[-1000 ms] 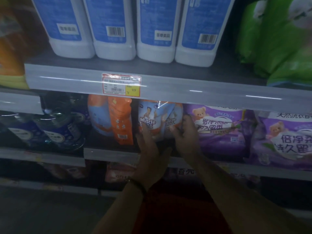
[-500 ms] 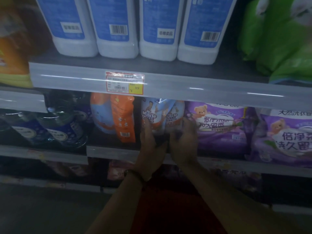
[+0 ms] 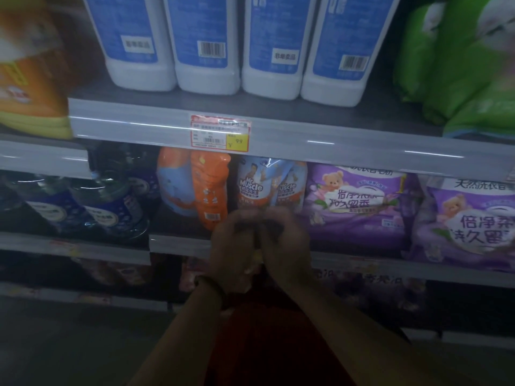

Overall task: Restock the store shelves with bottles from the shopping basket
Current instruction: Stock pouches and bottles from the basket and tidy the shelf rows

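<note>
On the middle shelf (image 3: 178, 242), 2 dark blue bottles (image 3: 111, 201) stand at the left, with an orange pack (image 3: 195, 188) beside them. Next comes the Mr Muscle pack (image 3: 250, 185), just under the price tag (image 3: 220, 133). The left hand (image 3: 234, 252) and right hand (image 3: 287, 243) are close together in front of the bottom of that pack. Their fingers (image 3: 242, 221) look curled, but it is blurry, so I cannot tell if they hold it. A purple bag (image 3: 359, 201) lies to the right of the pack.
</note>
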